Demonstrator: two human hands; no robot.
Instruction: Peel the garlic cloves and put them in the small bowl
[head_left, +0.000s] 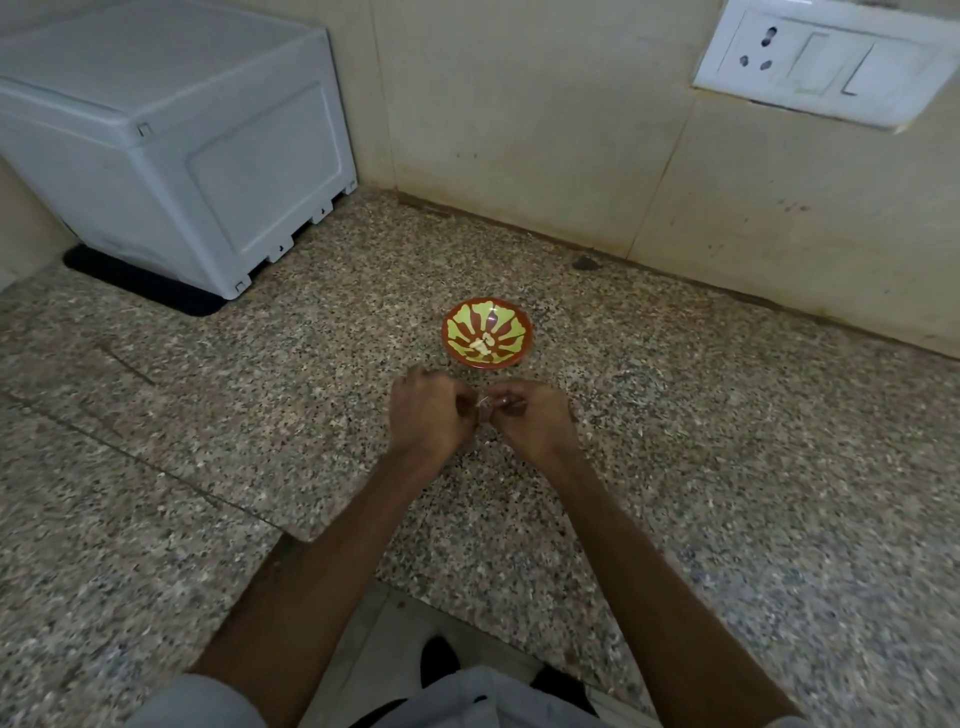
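A small red bowl with a yellow-green pattern stands on the speckled stone counter, with a few pale peeled garlic cloves inside. Just in front of it my left hand and my right hand meet above the counter, fingers curled. Between their fingertips they pinch a small garlic clove with thin skin on it; most of the clove is hidden by the fingers.
A large grey plastic box sits on a black mat at the back left. The tiled wall runs behind the bowl, with a white socket and switch plate at upper right. The counter's front edge lies under my forearms.
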